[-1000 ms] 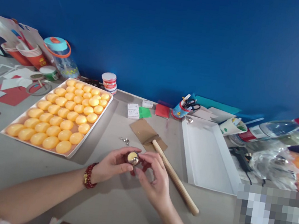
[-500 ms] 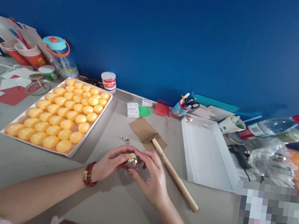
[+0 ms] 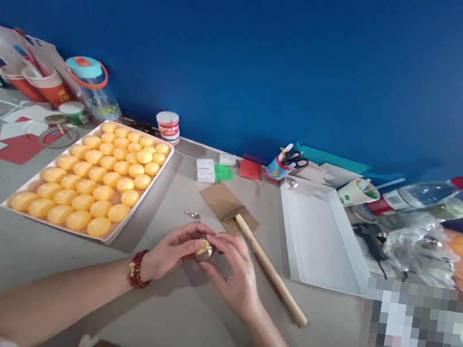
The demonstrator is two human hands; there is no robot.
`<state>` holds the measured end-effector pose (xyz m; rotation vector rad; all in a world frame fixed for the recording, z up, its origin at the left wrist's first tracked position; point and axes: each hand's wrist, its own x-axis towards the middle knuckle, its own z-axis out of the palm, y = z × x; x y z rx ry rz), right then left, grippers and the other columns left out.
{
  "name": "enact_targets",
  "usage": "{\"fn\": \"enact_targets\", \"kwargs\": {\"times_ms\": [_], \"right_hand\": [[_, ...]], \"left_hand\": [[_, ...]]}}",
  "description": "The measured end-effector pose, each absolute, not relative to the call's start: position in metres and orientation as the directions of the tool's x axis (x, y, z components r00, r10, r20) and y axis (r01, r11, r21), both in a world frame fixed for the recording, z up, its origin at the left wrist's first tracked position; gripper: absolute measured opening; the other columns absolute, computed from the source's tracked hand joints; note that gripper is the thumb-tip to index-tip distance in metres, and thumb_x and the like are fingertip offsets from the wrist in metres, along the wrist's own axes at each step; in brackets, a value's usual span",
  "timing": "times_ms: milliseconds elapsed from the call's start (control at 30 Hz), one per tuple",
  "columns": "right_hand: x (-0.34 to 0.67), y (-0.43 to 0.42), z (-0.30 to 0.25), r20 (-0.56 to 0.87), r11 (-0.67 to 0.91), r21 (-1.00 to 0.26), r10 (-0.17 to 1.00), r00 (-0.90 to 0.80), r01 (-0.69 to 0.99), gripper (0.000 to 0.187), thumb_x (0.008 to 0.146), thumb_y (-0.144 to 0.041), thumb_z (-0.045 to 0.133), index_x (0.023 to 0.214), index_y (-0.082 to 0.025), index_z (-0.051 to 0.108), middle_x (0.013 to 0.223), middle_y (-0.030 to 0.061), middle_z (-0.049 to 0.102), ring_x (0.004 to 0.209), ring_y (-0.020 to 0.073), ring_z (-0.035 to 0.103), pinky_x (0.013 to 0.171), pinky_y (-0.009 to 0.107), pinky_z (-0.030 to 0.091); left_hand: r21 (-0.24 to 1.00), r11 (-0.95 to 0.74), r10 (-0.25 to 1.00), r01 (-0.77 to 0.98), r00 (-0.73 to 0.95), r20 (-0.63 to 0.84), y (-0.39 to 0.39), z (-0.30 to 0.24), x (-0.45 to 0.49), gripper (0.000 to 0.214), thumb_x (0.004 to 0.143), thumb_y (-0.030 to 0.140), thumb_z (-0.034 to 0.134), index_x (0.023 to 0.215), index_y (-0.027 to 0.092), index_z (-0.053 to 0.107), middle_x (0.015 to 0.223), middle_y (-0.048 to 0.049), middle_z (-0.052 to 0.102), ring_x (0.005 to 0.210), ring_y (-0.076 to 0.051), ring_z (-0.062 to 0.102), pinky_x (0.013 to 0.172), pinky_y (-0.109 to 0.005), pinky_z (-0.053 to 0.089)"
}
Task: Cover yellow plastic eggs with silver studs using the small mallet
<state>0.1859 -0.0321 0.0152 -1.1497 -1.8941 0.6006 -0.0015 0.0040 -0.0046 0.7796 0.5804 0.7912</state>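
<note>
In the middle of the table, both hands meet around a small shiny ball (image 3: 205, 249), silver with a yellow-gold patch. My left hand (image 3: 172, 250) grips it from the left, thumb on its top. My right hand (image 3: 236, 275) curls in from the right, its fingers and thumb on the ball's far and near sides. Dark red bits show behind the fingers, partly hidden. Just beyond my left hand lie several tiny silver beads (image 3: 193, 215). A round wooden stick (image 3: 273, 272) rests to the right of my right hand, its far end on brown cardboard (image 3: 221, 200).
To the left is a shallow box (image 3: 107, 240) of orange balls (image 3: 103, 192). On the right lies a white tray (image 3: 326, 240) with a small silver piece in its corner. Behind are small white boxes (image 3: 205, 173), a pen cup (image 3: 278, 170) and a bottle (image 3: 424, 193).
The ball has turned slightly in my fingers, and the red bits behind it show less. Both hands stay in nearly the same place.
</note>
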Motion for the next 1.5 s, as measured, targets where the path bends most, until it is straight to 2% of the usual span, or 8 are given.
{"fn": "enact_targets", "kwargs": {"times_ms": [500,667,733,833,1000,1200,1400,1500], "right_hand": [[0.184,-0.033,0.015,0.388,0.456,-0.734,0.890,-0.242,0.503,0.040,0.087,-0.030,0.071,0.125,-0.026,0.060,0.115,0.0095,0.064,0.106,0.0241,0.062,0.092,0.040,0.052],[0.206,-0.023,0.022,0.375,0.442,-0.700,0.896,-0.237,0.561,0.040,0.093,-0.044,0.060,0.127,-0.022,0.058,0.117,0.0123,0.063,0.104,0.0260,0.062,0.085,0.040,0.055],[0.222,-0.016,0.023,0.346,0.326,-0.629,0.930,-0.122,0.706,0.029,0.097,-0.038,0.052,0.120,-0.021,0.059,0.115,0.0122,0.064,0.096,0.0243,0.063,0.079,0.037,0.054],[0.243,-0.008,0.017,0.310,0.215,-0.365,0.946,-0.100,0.906,0.025,0.092,-0.037,0.059,0.110,-0.020,0.060,0.101,0.0107,0.066,0.091,0.0274,0.063,0.075,0.038,0.052],[0.259,-0.006,0.005,0.126,0.147,-0.217,0.984,-0.122,0.965,0.017,0.088,-0.019,0.058,0.105,-0.021,0.060,0.100,0.0075,0.067,0.088,0.0253,0.065,0.069,0.033,0.049],[0.255,-0.004,0.016,0.239,0.210,-0.249,0.959,-0.150,0.945,0.021,0.096,-0.020,0.043,0.106,-0.018,0.060,0.100,0.0113,0.066,0.087,0.0267,0.065,0.075,0.038,0.051],[0.240,-0.019,0.046,0.305,0.297,-0.558,0.942,-0.141,0.775,0.019,0.100,-0.026,0.043,0.107,-0.020,0.059,0.097,0.0098,0.065,0.085,0.0223,0.065,0.073,0.032,0.053],[0.232,-0.029,0.056,0.295,0.353,-0.638,0.933,-0.206,0.684,0.019,0.099,-0.027,0.047,0.111,-0.022,0.061,0.097,0.0089,0.067,0.083,0.0203,0.066,0.071,0.029,0.054]], "left_hand": [[0.781,0.483,0.793,-0.397,0.576,-0.198,0.003,-0.004,0.000,0.025,0.088,0.032,0.067,0.110,0.021,0.067,0.098,-0.0052,0.069,0.091,-0.018,0.064,0.071,-0.025,0.050],[0.769,0.461,0.808,-0.442,0.568,-0.158,0.004,-0.006,0.002,0.031,0.092,0.042,0.060,0.111,0.017,0.066,0.091,-0.0059,0.066,0.068,-0.013,0.060,0.064,-0.029,0.054],[0.766,0.450,0.814,-0.458,0.563,-0.142,0.006,-0.007,0.002,0.034,0.093,0.045,0.057,0.107,0.016,0.067,0.090,-0.0071,0.066,0.061,-0.012,0.058,0.064,-0.032,0.055],[0.743,0.443,0.823,-0.502,0.557,-0.114,0.009,-0.008,0.001,0.035,0.093,0.045,0.056,0.108,0.016,0.068,0.095,-0.0088,0.065,0.063,-0.011,0.057,0.064,-0.032,0.056],[0.741,0.439,0.814,-0.508,0.573,-0.090,0.011,-0.006,-0.001,0.034,0.088,0.033,0.068,0.118,0.018,0.066,0.106,-0.0105,0.064,0.070,-0.012,0.057,0.068,-0.031,0.055],[0.842,0.336,0.847,-0.422,0.526,-0.075,0.010,-0.009,-0.003,0.038,0.084,0.028,0.071,0.122,0.021,0.066,0.112,-0.0101,0.064,0.067,-0.010,0.056,0.068,-0.032,0.056],[0.869,0.311,0.867,-0.384,0.490,-0.094,0.013,-0.011,0.001,0.045,0.076,0.027,0.079,0.119,0.022,0.066,0.107,-0.0067,0.062,0.067,-0.010,0.059,0.062,-0.026,0.056],[0.880,0.299,0.889,-0.368,0.443,-0.117,0.015,-0.009,0.003,0.044,0.076,0.029,0.079,0.116,0.019,0.065,0.098,-0.0048,0.063,0.060,-0.008,0.058,0.057,-0.025,0.054]]}}
